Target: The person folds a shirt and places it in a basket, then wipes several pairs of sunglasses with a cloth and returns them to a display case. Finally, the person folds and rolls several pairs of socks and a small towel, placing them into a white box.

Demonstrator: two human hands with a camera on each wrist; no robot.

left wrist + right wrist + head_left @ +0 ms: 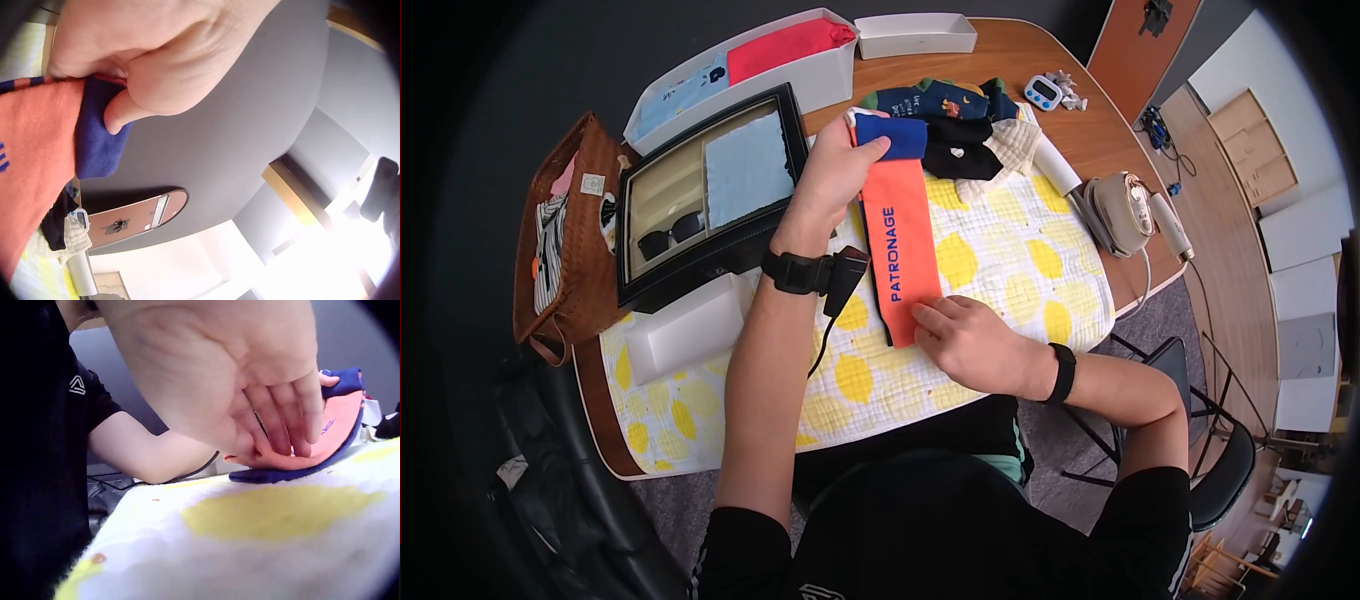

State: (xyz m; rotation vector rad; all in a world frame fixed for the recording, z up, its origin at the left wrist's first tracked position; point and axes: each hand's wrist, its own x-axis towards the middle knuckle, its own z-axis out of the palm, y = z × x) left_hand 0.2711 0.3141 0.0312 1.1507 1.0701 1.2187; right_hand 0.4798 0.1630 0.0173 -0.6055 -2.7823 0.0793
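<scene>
An orange sock (pixel 895 225) with a blue cuff and the word PATRONAGE stretches between the two hands, a dark blue layer beneath it. The left hand (pixel 836 170) grips the blue cuff (pixel 99 144), its thumb on top, and lifts that end. At the lower end, the right hand (pixel 980 343) pinches the orange fabric near the cloth; in the right wrist view the fingers of the right hand (pixel 250 381) bend onto the orange layer (pixel 290 461), with the dark blue one (pixel 281 475) under it.
Black socks (pixel 960 150), a cream sock (pixel 1012 150) and patterned socks (pixel 920 98) lie beyond. A black glasses case (pixel 700 255), brown basket (pixel 565 240) and white boxes (pixel 685 335) stand left. A beige appliance (pixel 1118 212) stands right, on the table (pixel 1010 50).
</scene>
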